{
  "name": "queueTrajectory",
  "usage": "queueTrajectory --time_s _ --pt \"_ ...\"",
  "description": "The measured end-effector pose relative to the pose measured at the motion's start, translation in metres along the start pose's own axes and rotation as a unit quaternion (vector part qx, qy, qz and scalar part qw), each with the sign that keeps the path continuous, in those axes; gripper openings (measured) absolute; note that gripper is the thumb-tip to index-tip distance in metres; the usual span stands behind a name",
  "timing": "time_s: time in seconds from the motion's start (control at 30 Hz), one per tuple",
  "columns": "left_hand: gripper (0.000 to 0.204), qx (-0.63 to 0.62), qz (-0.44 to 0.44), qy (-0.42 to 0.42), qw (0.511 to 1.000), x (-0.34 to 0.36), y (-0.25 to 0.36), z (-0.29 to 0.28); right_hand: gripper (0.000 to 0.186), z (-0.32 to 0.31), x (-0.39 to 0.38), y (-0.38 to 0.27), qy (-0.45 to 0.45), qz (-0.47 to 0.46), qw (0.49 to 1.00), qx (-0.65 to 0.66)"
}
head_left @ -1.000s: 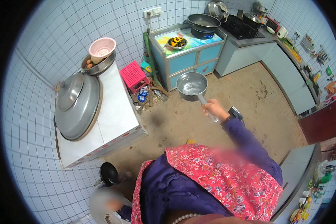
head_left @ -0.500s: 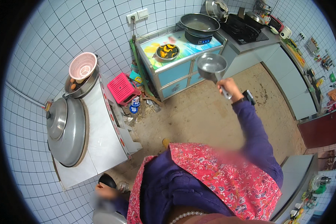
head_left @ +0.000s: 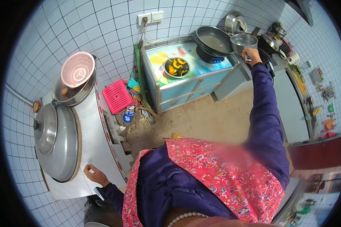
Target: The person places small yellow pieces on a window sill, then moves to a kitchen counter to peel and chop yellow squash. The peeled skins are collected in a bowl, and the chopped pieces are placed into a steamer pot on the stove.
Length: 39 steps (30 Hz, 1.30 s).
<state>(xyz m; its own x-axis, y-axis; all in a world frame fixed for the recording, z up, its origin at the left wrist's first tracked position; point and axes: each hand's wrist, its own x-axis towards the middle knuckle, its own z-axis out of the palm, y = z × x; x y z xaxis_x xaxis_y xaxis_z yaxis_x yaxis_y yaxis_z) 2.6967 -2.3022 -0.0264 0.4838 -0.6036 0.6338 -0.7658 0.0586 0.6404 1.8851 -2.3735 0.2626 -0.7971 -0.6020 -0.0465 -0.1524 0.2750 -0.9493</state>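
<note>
My right hand (head_left: 252,56) is closed round the handle of a metal water dipper (head_left: 243,44), held out at arm's length. The dipper's bowl is beside the rim of a wide dark wok (head_left: 215,40), which sits on a black electric cooker (head_left: 210,55) and has some liquid in it. Whether bowl and rim touch, I cannot tell. My left hand (head_left: 96,176) is open and empty, its fingers loosely curled, over the white tiled stove top (head_left: 96,151). Nearest to it is a large grey pot lid (head_left: 64,155).
A metal bowl of cut orange-fleshed pieces (head_left: 177,67) stands on the patterned cabinet (head_left: 157,78). A pink basket (head_left: 78,70) rests over a metal basin (head_left: 88,89) holding an egg. A pink plastic stool (head_left: 117,97) and debris lie by the stove. A counter (head_left: 291,94) runs along the right.
My right hand has carried the dipper forward and right to the wok. My left hand has come up from beside a dark round thing to above the stove top. The view has shifted.
</note>
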Motion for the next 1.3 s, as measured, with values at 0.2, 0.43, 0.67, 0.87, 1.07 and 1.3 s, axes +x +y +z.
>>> queueTrajectory --time_s 0.2,0.43,0.67,0.87,1.07,1.3 --pt "0.016 0.011 -0.062 0.032 0.998 -0.053 -0.025 -0.025 0.010 -0.011 0.043 0.002 0.054 0.004 0.998 -0.028" --pt "0.013 -0.001 -0.059 0.036 0.998 -0.064 -0.013 -0.020 0.018 -0.020 0.057 0.029 0.074 -0.062 0.979 -0.180" --pt "0.013 -0.014 -0.059 0.025 0.998 -0.056 0.005 -0.009 0.022 -0.012 0.042 0.045 0.135 -0.137 0.921 -0.339" --pt "0.012 -0.012 -0.059 0.025 0.998 -0.065 0.011 -0.017 0.017 -0.013 0.031 0.054 0.006 -0.106 0.993 -0.048" --pt "0.011 0.077 -0.109 -0.020 0.991 -0.063 0.039 -0.091 0.014 0.062 -0.032 0.074 -0.124 -0.127 0.978 0.106" --pt "0.011 0.136 -0.086 0.013 0.987 -0.042 0.013 -0.261 0.024 0.154 -0.283 0.064 -0.355 -0.124 0.923 0.080"
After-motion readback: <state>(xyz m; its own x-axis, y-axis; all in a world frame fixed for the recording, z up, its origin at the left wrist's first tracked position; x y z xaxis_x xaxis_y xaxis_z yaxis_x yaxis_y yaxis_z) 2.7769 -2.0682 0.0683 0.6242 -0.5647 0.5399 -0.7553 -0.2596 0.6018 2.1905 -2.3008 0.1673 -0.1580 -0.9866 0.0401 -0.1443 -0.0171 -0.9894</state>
